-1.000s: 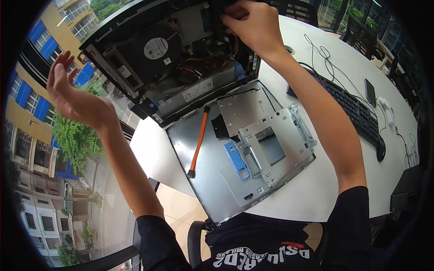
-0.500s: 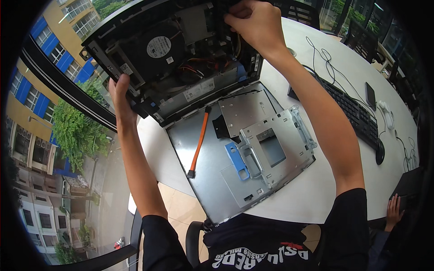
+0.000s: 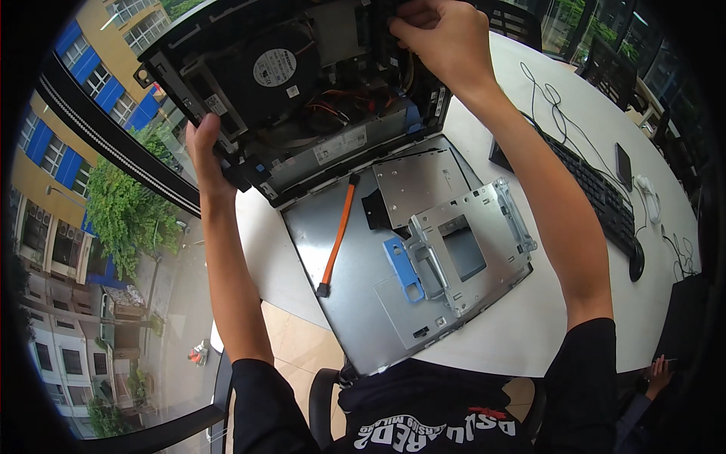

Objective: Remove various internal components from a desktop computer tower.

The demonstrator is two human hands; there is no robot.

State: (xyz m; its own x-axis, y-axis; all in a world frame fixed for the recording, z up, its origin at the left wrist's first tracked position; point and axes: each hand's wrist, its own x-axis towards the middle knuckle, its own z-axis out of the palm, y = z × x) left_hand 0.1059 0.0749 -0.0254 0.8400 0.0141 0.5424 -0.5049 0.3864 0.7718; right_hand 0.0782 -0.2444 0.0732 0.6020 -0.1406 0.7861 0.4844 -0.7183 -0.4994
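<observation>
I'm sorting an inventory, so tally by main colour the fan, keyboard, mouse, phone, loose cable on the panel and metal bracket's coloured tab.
Black: 4 (fan, keyboard, mouse, phone)
Orange: 1 (loose cable)
Blue: 1 (bracket tab)
Total: 6

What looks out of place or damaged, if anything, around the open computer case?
No spill or breakage stands out. The orange cable lies loose on the metal panel in front of the open computer case, both black end connectors plugged into nothing, which looks odd if it belongs inside.
</observation>
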